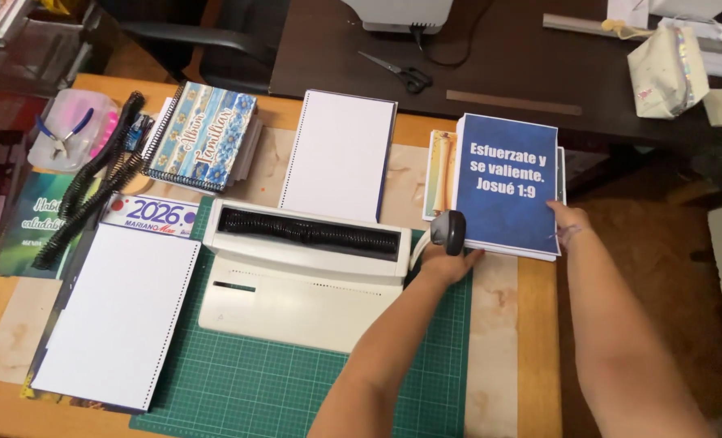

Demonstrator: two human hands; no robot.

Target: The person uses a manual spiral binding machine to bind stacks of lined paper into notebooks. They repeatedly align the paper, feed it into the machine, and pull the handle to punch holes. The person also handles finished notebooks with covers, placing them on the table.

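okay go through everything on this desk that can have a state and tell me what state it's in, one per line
Blue-covered page stack: gripped at both lower corners by left hand and right hand.
White comb-binding machine: black spiral resting in its top slot.
Floral spiral-bound album: closed.
Black-handled scissors: closed.
Blue-handled pliers: lying in clear plastic tub.

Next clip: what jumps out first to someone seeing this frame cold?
The white comb-binding machine sits centre on a green cutting mat, a black spiral coil lying in its top slot. To its right, both hands grip a blue-covered stack of pages: left hand at the near-left corner, right hand on the right edge. Punched white sheets lie far left.
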